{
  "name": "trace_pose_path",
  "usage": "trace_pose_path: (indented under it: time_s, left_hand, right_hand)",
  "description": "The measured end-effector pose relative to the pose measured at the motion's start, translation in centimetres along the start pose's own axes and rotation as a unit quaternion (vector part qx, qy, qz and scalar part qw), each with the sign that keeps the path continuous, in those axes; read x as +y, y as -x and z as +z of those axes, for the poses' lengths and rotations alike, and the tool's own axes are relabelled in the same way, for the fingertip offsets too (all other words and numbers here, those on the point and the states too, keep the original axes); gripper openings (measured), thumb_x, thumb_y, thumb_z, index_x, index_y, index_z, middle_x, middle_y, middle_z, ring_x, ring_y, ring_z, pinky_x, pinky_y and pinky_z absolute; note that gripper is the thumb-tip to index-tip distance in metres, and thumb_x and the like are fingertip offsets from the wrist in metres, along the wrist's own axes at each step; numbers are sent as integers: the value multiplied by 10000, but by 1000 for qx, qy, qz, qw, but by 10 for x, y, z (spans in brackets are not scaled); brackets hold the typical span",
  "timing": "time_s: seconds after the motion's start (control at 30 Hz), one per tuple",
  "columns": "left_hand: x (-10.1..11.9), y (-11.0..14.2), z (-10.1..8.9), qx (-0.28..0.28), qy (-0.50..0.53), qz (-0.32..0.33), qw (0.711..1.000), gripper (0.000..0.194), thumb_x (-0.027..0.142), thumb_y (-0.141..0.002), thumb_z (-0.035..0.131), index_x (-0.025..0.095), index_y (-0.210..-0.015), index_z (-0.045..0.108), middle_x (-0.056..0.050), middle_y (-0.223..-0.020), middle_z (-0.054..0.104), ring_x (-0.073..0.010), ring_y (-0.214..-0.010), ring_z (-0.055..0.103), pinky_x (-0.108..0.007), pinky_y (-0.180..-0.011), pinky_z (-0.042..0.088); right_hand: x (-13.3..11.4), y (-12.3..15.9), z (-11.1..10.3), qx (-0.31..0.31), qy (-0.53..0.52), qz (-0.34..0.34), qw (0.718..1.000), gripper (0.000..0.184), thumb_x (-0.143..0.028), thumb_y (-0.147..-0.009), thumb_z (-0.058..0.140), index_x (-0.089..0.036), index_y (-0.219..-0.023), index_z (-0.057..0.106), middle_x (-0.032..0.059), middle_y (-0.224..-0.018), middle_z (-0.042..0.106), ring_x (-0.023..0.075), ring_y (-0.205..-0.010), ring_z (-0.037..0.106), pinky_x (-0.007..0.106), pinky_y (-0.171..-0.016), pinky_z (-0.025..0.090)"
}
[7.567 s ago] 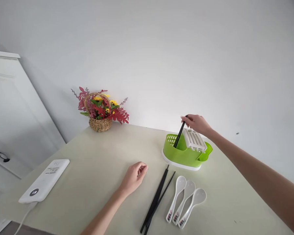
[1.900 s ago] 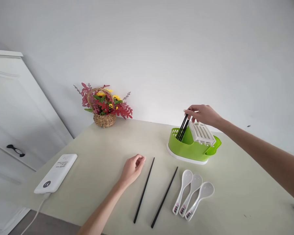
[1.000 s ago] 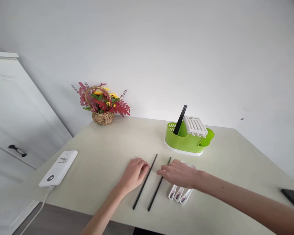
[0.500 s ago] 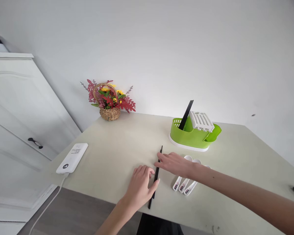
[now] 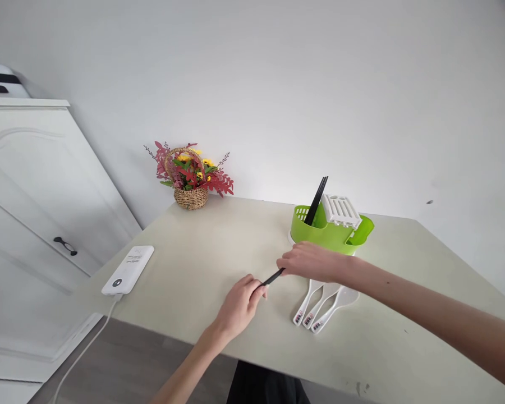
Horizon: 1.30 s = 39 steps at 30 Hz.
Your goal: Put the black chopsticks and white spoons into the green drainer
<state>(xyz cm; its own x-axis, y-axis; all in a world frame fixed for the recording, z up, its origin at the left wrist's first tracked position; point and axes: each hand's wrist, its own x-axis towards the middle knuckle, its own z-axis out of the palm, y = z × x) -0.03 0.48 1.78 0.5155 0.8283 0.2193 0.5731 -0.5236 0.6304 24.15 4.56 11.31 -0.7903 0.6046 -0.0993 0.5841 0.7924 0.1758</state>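
Black chopsticks are held between my two hands above the table, their middle stretch showing. My left hand is closed round the nearer end. The other end is gripped by my right hand, whose fingers partly hide it. Several white spoons with printed labels on their handles lie side by side just below my right forearm, which passes over their upper part. Behind my right hand stands a green utensil holder with a white slotted rack. More black chopsticks lean upright in its left compartment.
A woven basket of flowers stands at the back left of the table. At the left edge lies a white power bank with a cable hanging down. A white cabinet is on the left.
The chopsticks that lay on the table are now lifted in both hands and turned to slant more sideways. My right hand has moved slightly up and right; my left hand has closed.
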Motion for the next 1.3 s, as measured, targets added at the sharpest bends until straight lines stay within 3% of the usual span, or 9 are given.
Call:
trace_pose_path:
  time_s: [0.1, 0.17, 0.23, 0.33, 0.43, 0.6, 0.87, 1.1, 1.3]
  left_hand:
    - [0, -1, -8, 34, 103, -12, 994, 421, 429, -1090, 373, 224, -867, 664, -44, -875, 692, -182, -762, 629, -283, -749, 494]
    - [1, 0, -9, 44, 150, -21, 987, 431, 463, -1084, 392, 215, -848, 653, -39, -835, 698, -177, -743, 629, -270, -721, 490]
    - [3, 1, -8, 43, 190, -27, 980, 429, 481, -1080, 407, 207, -862, 656, -39, -812, 702, -172, -719, 633, -259, -678, 486]
    - [7, 3, -5, 41, 238, -17, 970, 403, 484, -1074, 437, 204, -928, 686, -52, -822, 731, -199, -800, 690, -274, -739, 534]
    - [10, 4, -2, 42, 268, -11, 962, 393, 492, -1065, 465, 200, -1004, 720, -76, -906, 777, -226, -886, 731, -319, -847, 578]
    - [8, 4, -2, 39, 281, -1, 959, 351, 457, -1054, 522, 209, -1130, 759, -87, -1041, 809, -233, -945, 755, -346, -917, 593]
    - [-5, 14, -10, 9, 228, 5, 974, 323, 417, -1072, 509, 250, -1164, 770, -64, -1107, 814, -242, -1041, 761, -339, -968, 569]
    - [-12, 21, -18, 2, 185, 9, 983, 343, 410, -1087, 476, 288, -1154, 788, -46, -1164, 796, -232, -1108, 736, -336, -1011, 549]
    - [-17, 23, -16, 3, 200, -3, 980, 357, 432, -1084, 476, 282, -1138, 796, -45, -1149, 792, -231, -1108, 726, -333, -1032, 536]
  right_hand:
    - [2, 14, -44, 15, -37, 59, 997, 342, -397, -1077, 465, -216, -907, 700, 40, -770, 712, 171, -654, 633, 296, -594, 318]
    - [-1, 21, -73, 32, -110, 95, 989, 307, -377, -1060, 489, -239, -925, 728, 37, -810, 738, 185, -729, 665, 289, -622, 349]
    - [-7, 25, -95, 52, -215, 106, 969, 275, -394, -1048, 492, -267, -1018, 734, 12, -806, 744, 176, -754, 672, 278, -652, 396]
    - [-20, 26, -109, 80, -344, 130, 927, 296, -453, -1031, 491, -264, -1010, 718, -27, -729, 723, 125, -583, 598, 261, -603, 422]
    - [-32, 24, -106, 109, -408, 164, 891, 328, -504, -1003, 522, -251, -936, 719, -31, -722, 715, 93, -484, 524, 250, -541, 419]
    - [-40, 22, -88, 136, -449, 196, 861, 422, -559, -998, 509, -228, -907, 754, -21, -642, 626, 115, -528, 574, 236, -519, 430]
    - [-58, 8, -73, 157, -450, 174, 861, 355, -448, -1024, 508, -200, -932, 744, -28, -675, 639, 102, -569, 567, 231, -592, 435]
    - [-66, -1, -68, 175, -420, 162, 876, 352, -475, -1029, 519, -215, -924, 732, -14, -707, 672, 118, -610, 581, 249, -626, 438]
    - [-70, 4, -77, 259, -406, 199, 854, 320, -487, -1033, 509, -232, -951, 683, -7, -794, 691, 111, -590, 551, 253, -613, 446]
